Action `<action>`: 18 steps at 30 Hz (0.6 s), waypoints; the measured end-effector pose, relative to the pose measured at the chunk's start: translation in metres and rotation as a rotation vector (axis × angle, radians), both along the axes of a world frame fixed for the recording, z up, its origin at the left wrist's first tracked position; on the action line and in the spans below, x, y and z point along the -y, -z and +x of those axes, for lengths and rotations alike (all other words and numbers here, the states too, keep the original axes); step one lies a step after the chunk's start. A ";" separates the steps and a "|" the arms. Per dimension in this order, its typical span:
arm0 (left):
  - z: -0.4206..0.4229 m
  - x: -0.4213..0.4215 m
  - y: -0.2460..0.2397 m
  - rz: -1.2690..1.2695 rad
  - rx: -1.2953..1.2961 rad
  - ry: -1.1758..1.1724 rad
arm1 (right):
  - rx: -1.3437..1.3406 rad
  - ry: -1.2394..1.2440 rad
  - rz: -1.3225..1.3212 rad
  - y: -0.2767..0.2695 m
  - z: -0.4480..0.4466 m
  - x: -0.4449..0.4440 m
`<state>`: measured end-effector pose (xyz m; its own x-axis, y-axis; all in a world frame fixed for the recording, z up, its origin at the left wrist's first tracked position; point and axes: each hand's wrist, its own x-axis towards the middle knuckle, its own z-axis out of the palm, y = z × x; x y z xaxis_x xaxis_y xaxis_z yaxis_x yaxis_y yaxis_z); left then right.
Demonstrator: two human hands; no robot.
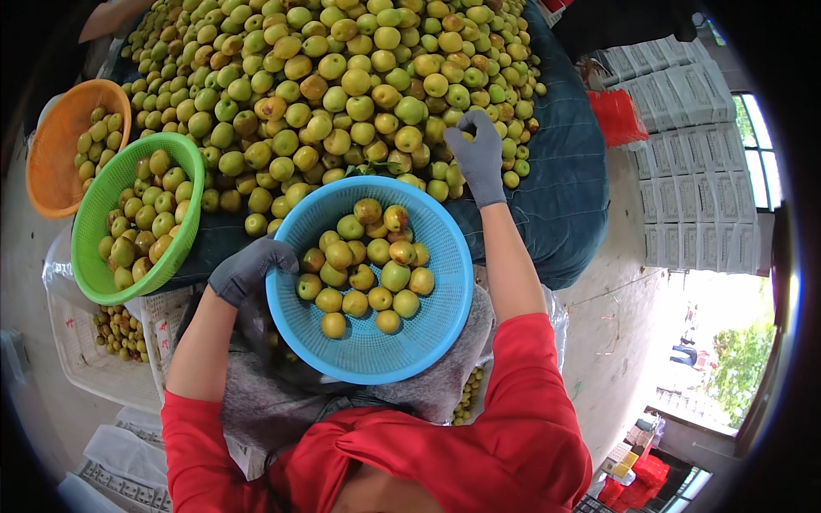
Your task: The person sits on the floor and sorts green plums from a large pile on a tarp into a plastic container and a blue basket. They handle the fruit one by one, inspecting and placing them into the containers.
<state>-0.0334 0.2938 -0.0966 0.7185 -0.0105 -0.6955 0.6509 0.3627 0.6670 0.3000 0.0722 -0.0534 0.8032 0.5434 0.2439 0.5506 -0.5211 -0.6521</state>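
Note:
A large heap of green and reddish-brown jujube-like fruit [346, 83] lies before me on a dark quilted cover [564, 186]. My left hand [253, 266], in a grey glove, grips the left rim of a blue plastic colander basket [449, 308] at my lap. Loose fruit [378, 251] covers part of the basket's bottom. My right hand [478, 151], also gloved, is at the heap's right side, beyond the basket, with thumb and forefinger curled around a small yellow-green fruit that mostly hides behind them.
At the left stand a green basket [83, 256] and an orange basket [48, 160], both holding fruit. Below them is a white plastic crate [77, 359] with smaller fruit. Another person's arm [115, 18] shows at the upper left. Stacked wrapped cartons [699, 179] stand at the right.

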 end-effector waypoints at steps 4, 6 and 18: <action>0.002 0.000 0.001 -0.050 -0.011 -0.002 | 0.119 -0.156 -0.232 -0.004 -0.002 -0.016; -0.001 0.000 0.010 -0.069 0.048 -0.001 | 0.144 -0.162 -0.531 -0.001 -0.004 -0.010; -0.007 -0.006 0.017 0.283 0.319 0.288 | 0.093 -0.060 0.108 0.026 0.009 0.057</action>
<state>-0.0402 0.2995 -0.1135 0.8910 -0.0825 -0.4465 0.4461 -0.0249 0.8947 0.3090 0.0154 -0.0799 0.7414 0.5563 0.3754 0.6392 -0.4149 -0.6476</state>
